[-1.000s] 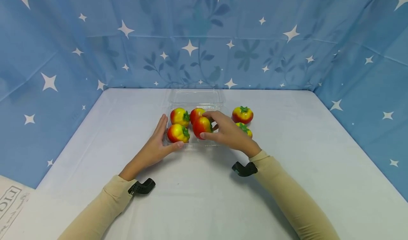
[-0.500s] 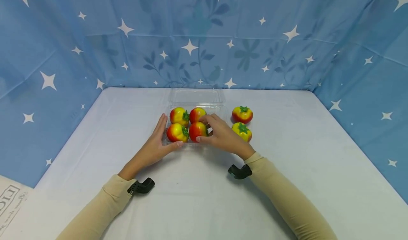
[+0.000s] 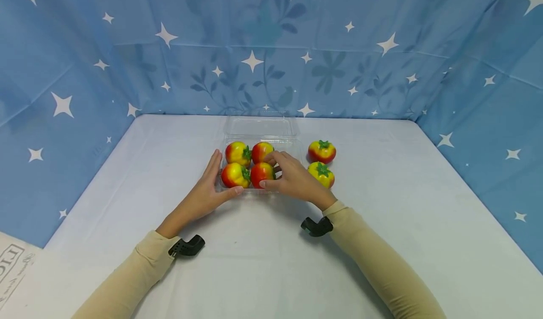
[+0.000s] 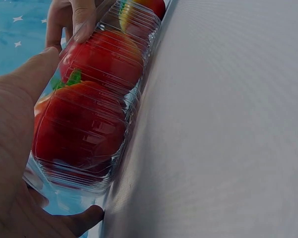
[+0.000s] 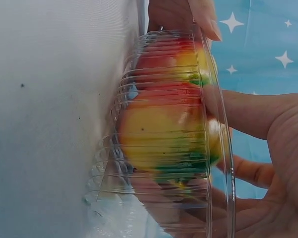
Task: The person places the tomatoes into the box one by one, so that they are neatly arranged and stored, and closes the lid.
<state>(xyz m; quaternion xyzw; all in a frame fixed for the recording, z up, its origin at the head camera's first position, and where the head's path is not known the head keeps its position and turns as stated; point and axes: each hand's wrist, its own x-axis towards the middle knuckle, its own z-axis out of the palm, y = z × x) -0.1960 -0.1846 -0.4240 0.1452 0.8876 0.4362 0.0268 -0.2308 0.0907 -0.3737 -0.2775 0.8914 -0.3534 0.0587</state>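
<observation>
A clear plastic clamshell box (image 3: 292,144) holds several red-and-yellow toy fruits with green leafy tops. My right hand (image 3: 295,177) grips the front toy fruit of the second column (image 3: 261,175) inside the box, thumb at its near side and fingers over its right. In the right wrist view this fruit (image 5: 161,131) shows through the ribbed front wall. My left hand (image 3: 203,196) steadies the box's front left corner, fingers straight along the left side and thumb at the front rim. Beside that thumb sits the front left toy fruit (image 3: 234,175); behind are two more fruits (image 3: 237,153).
Two more toy fruits stand right of the box, one farther back (image 3: 321,151) and one nearer (image 3: 321,175). The clear lid (image 3: 260,126) lies folded back behind the box. A blue star-patterned curtain (image 3: 191,36) borders the white table (image 3: 237,272).
My right hand has moved left and down, lowering the toy fruit into the front of the box's second column. My left hand has stayed at the box's corner.
</observation>
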